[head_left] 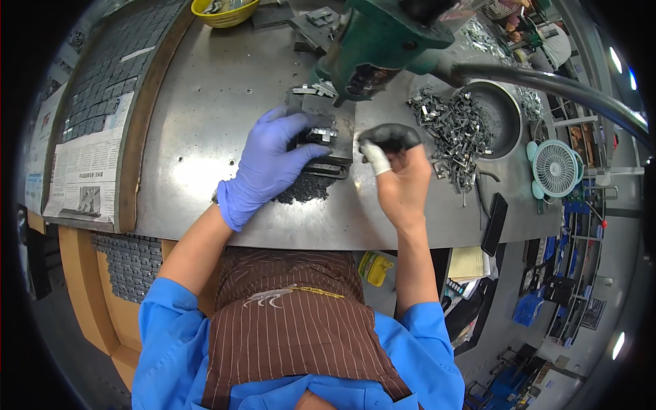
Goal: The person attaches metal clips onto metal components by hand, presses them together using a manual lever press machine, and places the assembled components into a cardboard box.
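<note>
My left hand (263, 158), in a purple glove, reaches to a dark metal fixture block (342, 152) below a green hand press (372, 55). Its thumb and fingers close round a small dark metal part with a shiny top (322, 135). Just right of the block, my right hand (403, 178) is raised over the bench with its fingers curled together. Black covers are on some of its fingertips and a white one is on another. What those fingers hold, if anything, is hidden. Black crumbs or shavings (304, 189) lie at the block's near left.
A heap of small metal parts (451, 130) spills from a round dark pan (509, 116) on the right. Beyond it stands a teal fan (555, 167); a phone (495, 224) lies near the edge. A wooden-framed tray (130, 157) of dark parts is left, a yellow bowl (225, 17) behind.
</note>
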Available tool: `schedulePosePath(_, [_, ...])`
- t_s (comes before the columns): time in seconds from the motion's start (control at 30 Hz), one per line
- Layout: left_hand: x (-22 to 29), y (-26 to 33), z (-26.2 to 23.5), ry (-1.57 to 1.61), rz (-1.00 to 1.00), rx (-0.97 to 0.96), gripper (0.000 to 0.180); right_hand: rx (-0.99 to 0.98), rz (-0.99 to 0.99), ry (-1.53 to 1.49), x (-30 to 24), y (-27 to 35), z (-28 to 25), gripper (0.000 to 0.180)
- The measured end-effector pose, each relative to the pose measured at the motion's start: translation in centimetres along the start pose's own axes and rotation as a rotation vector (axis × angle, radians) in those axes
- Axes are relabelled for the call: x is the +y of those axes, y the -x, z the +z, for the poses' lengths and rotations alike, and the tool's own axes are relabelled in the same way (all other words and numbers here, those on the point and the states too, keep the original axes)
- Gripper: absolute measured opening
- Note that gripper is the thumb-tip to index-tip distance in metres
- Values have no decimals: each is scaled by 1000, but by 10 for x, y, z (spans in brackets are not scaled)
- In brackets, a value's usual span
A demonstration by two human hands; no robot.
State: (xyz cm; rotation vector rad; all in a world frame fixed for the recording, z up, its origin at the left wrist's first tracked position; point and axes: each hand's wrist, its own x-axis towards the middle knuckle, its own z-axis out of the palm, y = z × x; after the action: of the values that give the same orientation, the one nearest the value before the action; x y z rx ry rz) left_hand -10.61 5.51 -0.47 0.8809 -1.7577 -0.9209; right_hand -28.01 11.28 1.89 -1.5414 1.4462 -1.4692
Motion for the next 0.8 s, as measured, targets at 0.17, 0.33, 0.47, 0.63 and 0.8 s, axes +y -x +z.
schedulePosePath(0.17, [1, -3, 2, -253, 166, 7, 28, -24, -320, 227, 4, -18, 21, 19])
schedulePosePath(0.33, [1, -3, -2, -259, 213, -35, 33, -65, -397, 296, 3, -20, 19, 21])
schedulePosePath(0.47, [0, -4, -3, -245, 252, -34, 32, -119, -505, 379, -1, -24, 17, 24])
schedulePosePath(0.63, [-1, -8, -2, -234, 280, -55, 32, -221, -583, 489, -8, -31, 10, 21])
schedulePosePath(0.8, [1, -13, -5, -294, 354, -85, 32, -329, -655, 642, -13, -39, 4, 17])
